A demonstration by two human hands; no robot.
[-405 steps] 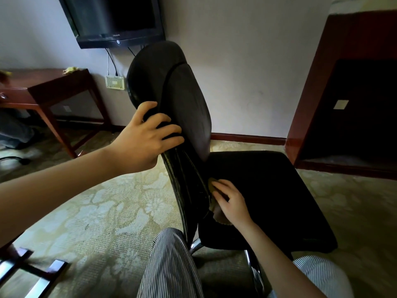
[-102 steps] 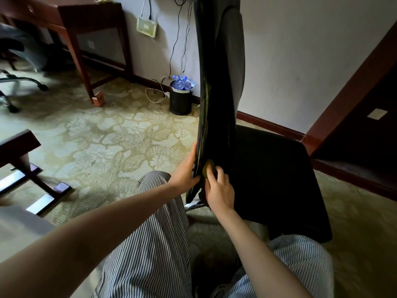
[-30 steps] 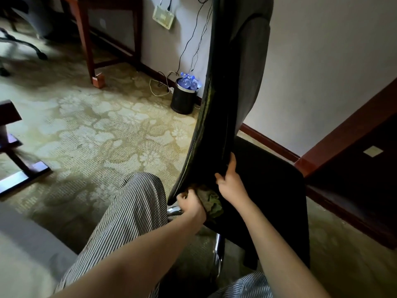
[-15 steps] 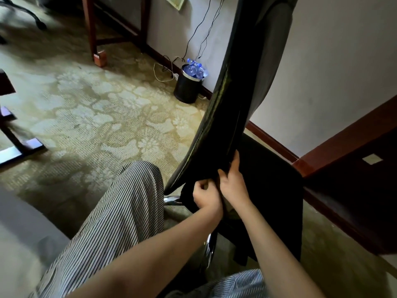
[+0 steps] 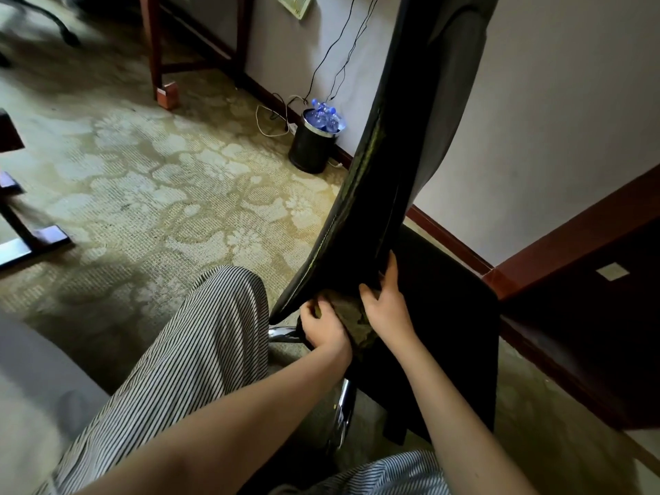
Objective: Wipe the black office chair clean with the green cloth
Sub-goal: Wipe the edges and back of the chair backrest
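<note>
Here we have both hands together at the foot of the backrest, with the green cloth bunched between them.

Our left hand pinches the cloth in curled fingers, just below the backrest's lower edge. Our right hand, just beside it and touching the cloth, clasps that edge of the black office chair, thumb on the near side and forefinger stretched up along it. The backrest, seen edge-on, runs its long axis up and away from the hands, leaning a little to the right. The seat spreads to the right of the right hand. Beyond the hands, well apart, a dark waste bin stands on the patterned carpet by the wall. Our striped trousers lie left of the left hand.
</note>
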